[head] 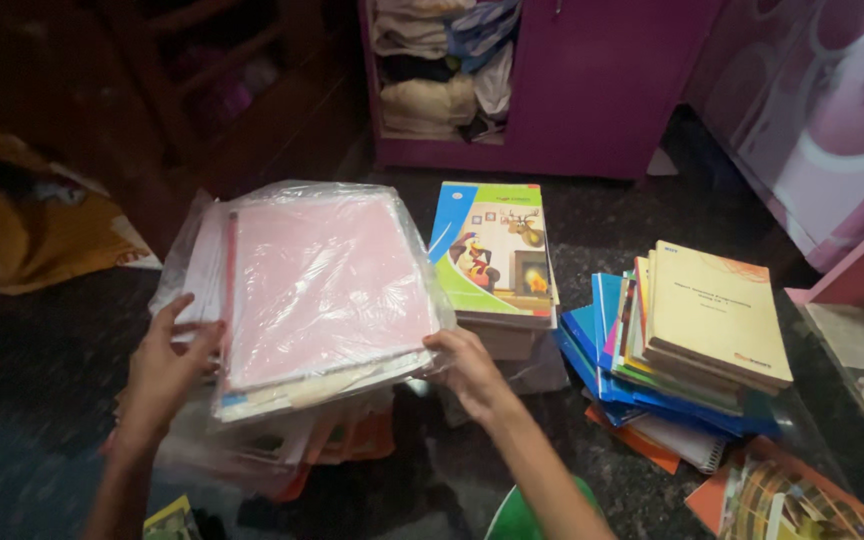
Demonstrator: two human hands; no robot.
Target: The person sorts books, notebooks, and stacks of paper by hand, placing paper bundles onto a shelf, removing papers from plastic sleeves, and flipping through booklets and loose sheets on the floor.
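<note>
A clear plastic bag (317,285) holding a pink folder and several papers rests tilted on a pile of other folders and orange booklets. My left hand (170,365) grips the bag's left edge. Its lower right corner is held by my right hand (469,368). Just right of the bag stands a stack of books (495,255) topped by one with a blue and green picture cover.
A fanned pile of blue and yellow books (682,345) lies on the dark floor at the right, with magazines (792,495) beyond it. A purple cupboard (592,90) with folded clothes stands behind. Yellow cloth (22,235) lies at the left.
</note>
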